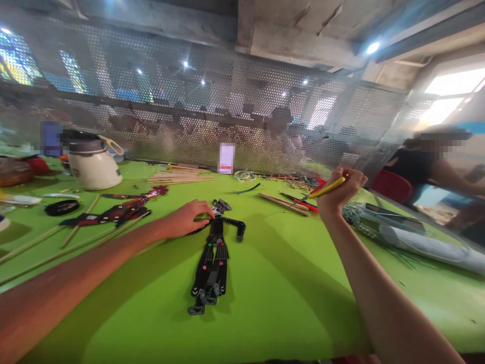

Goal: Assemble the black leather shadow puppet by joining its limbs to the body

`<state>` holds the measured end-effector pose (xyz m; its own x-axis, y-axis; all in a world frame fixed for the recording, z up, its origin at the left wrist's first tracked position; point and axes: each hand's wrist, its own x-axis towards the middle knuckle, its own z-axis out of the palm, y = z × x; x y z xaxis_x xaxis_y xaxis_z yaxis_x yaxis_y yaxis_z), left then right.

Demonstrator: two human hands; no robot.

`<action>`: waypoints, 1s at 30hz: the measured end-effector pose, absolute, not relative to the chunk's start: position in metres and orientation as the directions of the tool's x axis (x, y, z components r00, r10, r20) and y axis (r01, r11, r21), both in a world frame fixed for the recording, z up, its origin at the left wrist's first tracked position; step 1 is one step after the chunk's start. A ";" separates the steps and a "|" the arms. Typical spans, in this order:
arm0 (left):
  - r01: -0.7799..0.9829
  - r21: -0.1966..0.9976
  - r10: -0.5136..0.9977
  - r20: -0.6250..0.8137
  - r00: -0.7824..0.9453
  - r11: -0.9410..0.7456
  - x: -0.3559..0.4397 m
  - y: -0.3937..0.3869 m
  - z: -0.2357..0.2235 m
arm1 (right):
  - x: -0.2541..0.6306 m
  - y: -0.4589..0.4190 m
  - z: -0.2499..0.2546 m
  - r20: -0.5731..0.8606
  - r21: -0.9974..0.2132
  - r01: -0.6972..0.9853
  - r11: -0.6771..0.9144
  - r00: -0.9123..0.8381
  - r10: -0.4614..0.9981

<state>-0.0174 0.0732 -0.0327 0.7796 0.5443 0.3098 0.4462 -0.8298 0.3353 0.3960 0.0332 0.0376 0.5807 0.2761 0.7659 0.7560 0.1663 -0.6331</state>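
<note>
A flat black jointed puppet (pixel 216 237) with coloured dots at its joints lies on the green tabletop (pixel 273 303), head away from me. My left hand (pixel 193 217) is at its neck and shoulder, with thumb and fingertips pinched on it; the fingers partly hide its left-side arm. My right hand (pixel 339 189) is raised to the right, closed around a yellow-handled awl (pixel 329 188) whose thin shaft points left. Left of my left hand lies a second, red and black puppet (pixel 121 210) with thin sticks (pixel 87 217) around it.
At the back left stands a cream thermos jug (pixel 93 162) near a black tape roll (pixel 62 207). Bundled wooden sticks (pixel 180 174) and a white ring (pixel 245 175) lie toward the mesh screen (pixel 189 111). A plastic-wrapped roll (pixel 428 245) is at right; another person (pixel 420 162) sits beyond.
</note>
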 end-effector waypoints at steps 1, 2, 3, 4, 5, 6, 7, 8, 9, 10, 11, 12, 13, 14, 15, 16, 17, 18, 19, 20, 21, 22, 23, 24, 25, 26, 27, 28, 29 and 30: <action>0.444 0.336 0.543 0.308 0.781 -0.830 -0.018 0.073 -0.033 | 0.398 0.032 0.040 0.762 -0.645 0.749 0.152 0.612 0.212; 0.443 0.337 0.541 0.306 0.783 -0.831 -0.018 0.074 -0.033 | 0.400 0.032 0.041 0.753 -0.658 0.740 0.139 0.642 0.143; 0.442 0.337 0.540 0.304 0.785 -0.831 -0.018 0.074 -0.033 | 0.402 0.032 0.041 0.744 -0.668 0.733 0.130 0.662 0.093; 0.442 0.337 0.541 0.302 0.785 -0.831 -0.018 0.074 -0.033 | 0.403 0.033 0.041 0.739 -0.673 0.729 0.126 0.671 0.069; 0.444 0.337 0.542 0.301 0.785 -0.830 -0.018 0.074 -0.033 | 0.403 0.034 0.039 0.736 -0.676 0.727 0.123 0.674 0.057; 0.446 0.337 0.544 0.299 0.784 -0.829 -0.018 0.073 -0.033 | 0.402 0.036 0.037 0.736 -0.676 0.727 0.123 0.675 0.053; 0.449 0.336 0.546 0.298 0.783 -0.828 -0.018 0.073 -0.032 | 0.400 0.037 0.035 0.737 -0.675 0.727 0.124 0.674 0.055; 0.452 0.335 0.548 0.296 0.782 -0.827 -0.017 0.073 -0.032 | 0.398 0.038 0.032 0.738 -0.674 0.728 0.128 0.672 0.059; 0.454 0.334 0.549 0.294 0.782 -0.826 -0.017 0.072 -0.031 | 0.396 0.039 0.030 0.739 -0.672 0.728 0.133 0.671 0.065; 0.456 0.333 0.550 0.293 0.782 -0.825 -0.017 0.072 -0.031 | 0.394 0.039 0.029 0.740 -0.672 0.728 0.138 0.669 0.072; 0.458 0.333 0.551 0.292 0.781 -0.825 -0.017 0.072 -0.030 | 0.392 0.039 0.028 0.739 -0.672 0.726 0.145 0.669 0.076; 0.459 0.333 0.553 0.292 0.781 -0.824 -0.017 0.072 -0.030 | 0.390 0.039 0.028 0.739 -0.673 0.724 0.151 0.669 0.079; 0.460 0.333 0.554 0.291 0.780 -0.823 -0.017 0.072 -0.030 | 0.390 0.038 0.028 0.738 -0.673 0.723 0.157 0.670 0.081; 0.461 0.334 0.555 0.291 0.779 -0.822 -0.017 0.072 -0.030 | 0.389 0.038 0.028 0.738 -0.672 0.722 0.162 0.670 0.080; 0.461 0.336 0.556 0.290 0.779 -0.822 -0.017 0.072 -0.030 | 0.390 0.038 0.029 0.739 -0.672 0.722 0.168 0.669 0.078; 0.460 0.337 0.556 0.289 0.780 -0.821 -0.018 0.072 -0.031 | 0.391 0.038 0.029 0.739 -0.671 0.721 0.174 0.670 0.075; 0.460 0.338 0.556 0.287 0.780 -0.821 -0.018 0.072 -0.031 | 0.392 0.039 0.029 0.739 -0.671 0.720 0.180 0.670 0.073; 0.460 0.339 0.556 0.286 0.781 -0.821 -0.018 0.072 -0.031 | 0.393 0.040 0.029 0.739 -0.670 0.719 0.187 0.671 0.070; 0.460 0.339 0.556 0.285 0.781 -0.821 -0.018 0.072 -0.031 | 0.395 0.040 0.029 0.739 -0.669 0.717 0.194 0.671 0.066; 0.461 0.338 0.556 0.284 0.781 -0.821 -0.018 0.073 -0.031 | 0.396 0.041 0.029 0.738 -0.669 0.716 0.201 0.672 0.062; 0.461 0.338 0.556 0.284 0.781 -0.820 -0.018 0.073 -0.031 | 0.397 0.042 0.028 0.737 -0.668 0.714 0.208 0.673 0.057; 0.462 0.337 0.556 0.285 0.781 -0.821 -0.018 0.073 -0.031 | 0.398 0.042 0.028 0.736 -0.669 0.712 0.216 0.675 0.052; 0.462 0.336 0.556 0.286 0.781 -0.821 -0.018 0.074 -0.032 | 0.398 0.043 0.028 0.734 -0.669 0.708 0.224 0.678 0.050; 0.462 0.335 0.556 0.287 0.780 -0.821 -0.018 0.074 -0.032 | 0.398 0.043 0.027 0.731 -0.671 0.703 0.235 0.681 0.050; 0.461 0.333 0.555 0.290 0.779 -0.822 -0.018 0.074 -0.032 | 0.398 0.043 0.027 0.728 -0.673 0.697 0.247 0.684 0.054; 0.460 0.332 0.554 0.293 0.779 -0.823 -0.018 0.075 -0.032 | 0.398 0.043 0.027 0.724 -0.676 0.689 0.261 0.687 0.062; 0.458 0.331 0.552 0.296 0.779 -0.825 -0.018 0.075 -0.032 | 0.397 0.043 0.028 0.718 -0.681 0.677 0.278 0.693 0.072; 0.456 0.329 0.550 0.300 0.780 -0.827 -0.018 0.075 -0.032 | 0.396 0.043 0.028 0.710 -0.688 0.662 0.298 0.699 0.085; 0.453 0.327 0.547 0.304 0.780 -0.829 -0.018 0.075 -0.032 | 0.395 0.043 0.029 0.700 -0.695 0.644 0.320 0.707 0.099; 0.451 0.325 0.544 0.308 0.781 -0.831 -0.018 0.074 -0.032 | 0.394 0.043 0.029 0.689 -0.704 0.623 0.343 0.716 0.113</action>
<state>-0.0180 0.0745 -0.0324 0.7808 0.5438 0.3076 0.4511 -0.8313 0.3247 0.3943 0.0433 0.0294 0.7161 0.1134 0.6887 0.6225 0.3425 -0.7037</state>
